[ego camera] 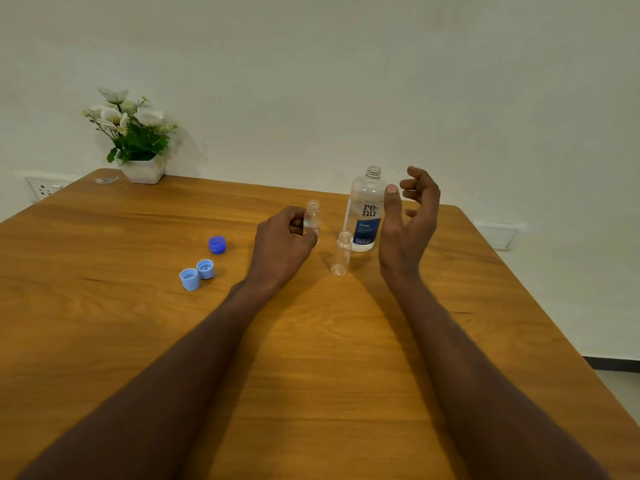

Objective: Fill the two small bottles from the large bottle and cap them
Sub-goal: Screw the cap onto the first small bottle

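Note:
The large clear bottle [365, 213] with a blue and white label stands uncapped at the far middle of the wooden table [311, 358]. My left hand [282, 247] grips one small clear bottle [313, 216], upright and uncapped. A second small clear bottle [341, 252] stands uncapped between my hands, just in front of the large bottle. My right hand [408, 220] hovers open beside the large bottle's right side, thumb near its shoulder, fingers apart, not clasping it. To the left lie a dark blue cap [217, 244] and two light blue caps [189, 279] [205, 269].
A white pot of artificial flowers [138, 140] stands at the table's far left corner, with a small clear wrapper [106, 180] beside it. A wall runs behind the table, with a socket plate [43, 188] at left. The table's right edge slants down toward the floor.

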Motion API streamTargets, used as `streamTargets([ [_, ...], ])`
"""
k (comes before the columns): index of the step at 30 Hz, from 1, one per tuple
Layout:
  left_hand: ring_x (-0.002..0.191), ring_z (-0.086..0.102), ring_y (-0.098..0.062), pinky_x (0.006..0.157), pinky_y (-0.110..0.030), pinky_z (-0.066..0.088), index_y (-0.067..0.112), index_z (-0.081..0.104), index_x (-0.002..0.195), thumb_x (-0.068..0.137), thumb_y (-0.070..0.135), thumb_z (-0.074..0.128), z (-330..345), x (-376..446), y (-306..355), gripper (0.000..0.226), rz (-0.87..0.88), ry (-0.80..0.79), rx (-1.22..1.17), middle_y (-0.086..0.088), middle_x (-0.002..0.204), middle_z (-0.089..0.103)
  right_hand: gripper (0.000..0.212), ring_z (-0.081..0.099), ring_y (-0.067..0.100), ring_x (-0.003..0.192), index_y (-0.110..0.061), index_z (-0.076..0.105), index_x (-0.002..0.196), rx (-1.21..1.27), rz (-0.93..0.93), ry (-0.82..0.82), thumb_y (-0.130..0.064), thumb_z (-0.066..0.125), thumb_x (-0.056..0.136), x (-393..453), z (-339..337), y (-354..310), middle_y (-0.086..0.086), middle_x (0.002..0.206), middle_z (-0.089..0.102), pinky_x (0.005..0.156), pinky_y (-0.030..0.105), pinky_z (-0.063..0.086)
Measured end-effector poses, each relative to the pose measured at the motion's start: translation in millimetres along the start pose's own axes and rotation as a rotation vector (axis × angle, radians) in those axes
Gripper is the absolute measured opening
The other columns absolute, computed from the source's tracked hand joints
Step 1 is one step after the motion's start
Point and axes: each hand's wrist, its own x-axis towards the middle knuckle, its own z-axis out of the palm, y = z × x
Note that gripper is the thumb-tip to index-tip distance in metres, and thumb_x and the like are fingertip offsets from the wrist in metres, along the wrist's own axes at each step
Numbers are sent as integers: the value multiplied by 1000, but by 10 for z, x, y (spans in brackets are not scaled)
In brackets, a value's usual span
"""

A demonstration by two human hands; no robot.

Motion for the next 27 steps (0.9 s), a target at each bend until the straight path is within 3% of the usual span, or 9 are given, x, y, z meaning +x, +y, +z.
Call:
streamTargets([
  [2, 100, 70, -10, 92, -33, 61, 12, 70, 125, 92, 19, 75, -46, -51, 28, 34, 6, 15, -3, 3, 110, 75, 32, 60, 18, 110, -15, 62, 131, -1, -29, -14, -21, 62, 100, -26, 17, -69, 3, 118, 64, 89, 33, 52],
  [6, 97, 70, -8, 87, -32, 62, 12, 70, 124, 92, 17, 75, -242, -170, 109, 33, 32, 51, -15, 5, 107, 75, 25, 62, 21, 105, -19, 64, 124, 20, -97, -54, -16, 62, 99, -153, 28, -248, 0, 113, 65, 81, 27, 51],
  [12, 96, 71, -5, 83, -19, 58, 13, 70, 127, 94, 18, 76, -814, -499, 126, 35, 81, 36, 9, 8, 108, 76, 20, 62, 18, 96, -17, 68, 116, 120, -106, -215, -8, 61, 100, -528, 123, -576, 0, 108, 66, 73, 34, 52],
  [17, 98, 72, -5, 86, -18, 57, 15, 71, 123, 93, 13, 76, -1339, -718, 75, 31, 106, 35, 17, 10, 107, 76, 22, 62, 8, 93, -16, 72, 116, 109, -5, -468, -6, 62, 100, -905, 321, -710, -2, 108, 67, 73, 12, 45],
  [21, 101, 71, -3, 88, -17, 56, 14, 71, 127, 93, 11, 76, -1643, -774, -35, 34, 115, 83, 64, 12, 112, 75, 25, 60, -1, 88, -17, 75, 118, 30, 19, -692, -6, 65, 97, -1114, 567, -723, -5, 108, 67, 73, 7, 44],
  [23, 100, 71, -2, 87, -16, 55, 12, 71, 127, 93, 9, 75, -1727, -779, -118, 35, 93, 108, 75, 10, 111, 75, 31, 60, 2, 85, -20, 74, 123, -37, 26, -821, -7, 69, 95, -1194, 708, -705, -4, 107, 65, 74, 11, 46],
  [27, 96, 70, -2, 80, -9, 51, 10, 72, 125, 93, 7, 73, -1781, -744, -256, 32, 52, 125, 99, 6, 109, 75, 43, 63, 12, 85, -25, 70, 132, -194, -20, -1019, -14, 70, 91, -1248, 919, -683, -4, 115, 62, 80, 35, 56],
])
